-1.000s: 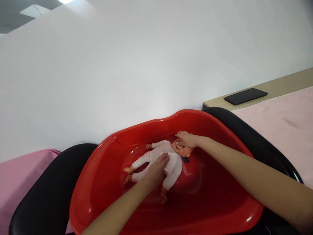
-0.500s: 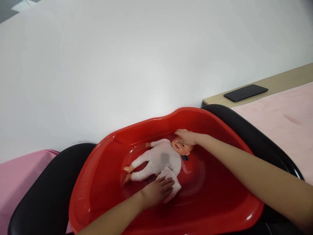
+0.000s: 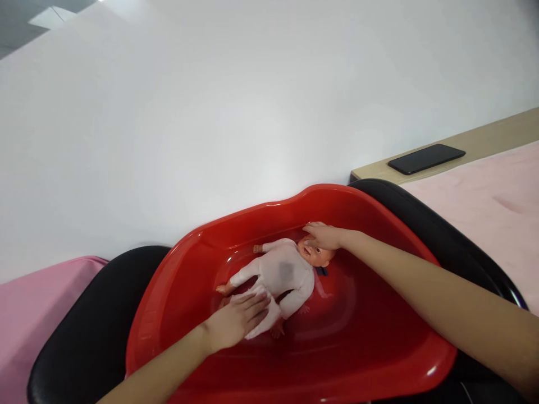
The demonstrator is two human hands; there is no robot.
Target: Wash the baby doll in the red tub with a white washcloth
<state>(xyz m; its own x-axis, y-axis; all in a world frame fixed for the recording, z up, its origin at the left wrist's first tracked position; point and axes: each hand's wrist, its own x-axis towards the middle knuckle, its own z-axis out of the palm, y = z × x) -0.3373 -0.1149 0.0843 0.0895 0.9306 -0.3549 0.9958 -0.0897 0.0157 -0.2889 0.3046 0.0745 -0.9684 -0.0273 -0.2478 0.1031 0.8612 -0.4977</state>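
Observation:
A baby doll (image 3: 295,280) in a white outfit with a grey chest patch lies on its back in a red tub (image 3: 168,303). Its head points right and its feet left. My right hand (image 3: 324,237) is closed over the top of the doll's head, fingers across the forehead. With fingers laid long over it, my left hand (image 3: 233,322) holds a pale pink cloth (image 3: 265,318) against the doll's near leg. Hand and cloth hide most of that leg. The doll's near hand shows just right of the cloth.
Black chair-like supports, one on the left (image 3: 80,320) and one on the right (image 3: 404,207), flank the tub. A white wall rises behind. On a wooden ledge at right lies a black phone (image 3: 426,159), beside a pink cover (image 3: 497,213). More pink fabric (image 3: 37,297) is at left.
My left hand has moved the cloth leftward from the doll's near arm to its near leg, uncovering the arm. My right hand stays on the head. The view has shifted slightly.

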